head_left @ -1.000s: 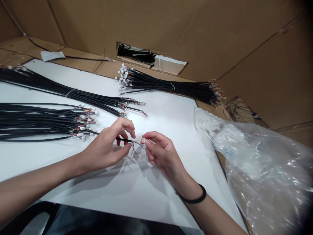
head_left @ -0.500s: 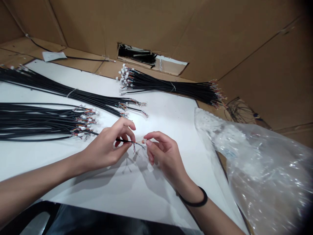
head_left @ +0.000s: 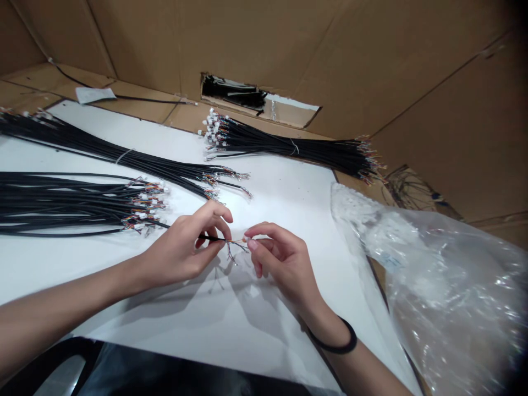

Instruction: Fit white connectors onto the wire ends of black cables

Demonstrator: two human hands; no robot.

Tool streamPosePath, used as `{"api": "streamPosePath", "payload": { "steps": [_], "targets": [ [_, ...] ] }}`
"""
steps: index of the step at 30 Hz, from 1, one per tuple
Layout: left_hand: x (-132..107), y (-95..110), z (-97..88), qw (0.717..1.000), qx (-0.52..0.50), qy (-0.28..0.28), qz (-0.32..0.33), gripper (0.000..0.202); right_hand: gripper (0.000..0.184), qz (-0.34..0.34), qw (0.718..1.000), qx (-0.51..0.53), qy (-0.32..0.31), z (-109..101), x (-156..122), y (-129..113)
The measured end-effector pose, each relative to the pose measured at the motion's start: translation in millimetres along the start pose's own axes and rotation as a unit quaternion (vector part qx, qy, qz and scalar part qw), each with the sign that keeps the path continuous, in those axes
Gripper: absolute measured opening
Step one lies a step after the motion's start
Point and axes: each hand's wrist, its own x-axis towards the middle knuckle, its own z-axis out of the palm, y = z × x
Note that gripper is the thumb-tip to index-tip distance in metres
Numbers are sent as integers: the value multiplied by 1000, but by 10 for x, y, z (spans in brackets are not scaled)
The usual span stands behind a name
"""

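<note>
My left hand (head_left: 181, 246) pinches a single black cable (head_left: 210, 238) near its end, between thumb and fingers. Thin coloured wires (head_left: 233, 247) fan out from the stripped end of that cable. My right hand (head_left: 282, 261) meets them, its thumb and forefinger closed on a pale wire (head_left: 241, 240). The rest of the cable runs back left towards a bundle of black cables (head_left: 82, 206) with white connectors at their tips. A black band (head_left: 338, 344) circles my right wrist.
A white sheet (head_left: 264, 203) covers the work surface, with two more tied black cable bundles (head_left: 124, 159) (head_left: 289, 148) at the back. A clear plastic bag (head_left: 437, 280) lies at the right. Cardboard walls (head_left: 412, 66) surround the surface, with a cut-out holding dark cables (head_left: 233, 92).
Both hands stay close together on the cable end. The right hand's fingers have closed in slightly on the thin wires, and the whole view has shifted a little.
</note>
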Motion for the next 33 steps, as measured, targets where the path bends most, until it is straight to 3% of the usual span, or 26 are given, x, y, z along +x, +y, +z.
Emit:
{"api": "streamPosePath", "payload": {
  "steps": [25, 33],
  "targets": [
    [19, 101, -31, 1000, 4, -23, -4, 27, 17, 78, 997, -11, 0, 6, 10, -40],
    [27, 90, -22, 1000, 19, -21, -7, 14, 18, 74, 997, 18, -16, 16, 23, -29]
  ]
}}
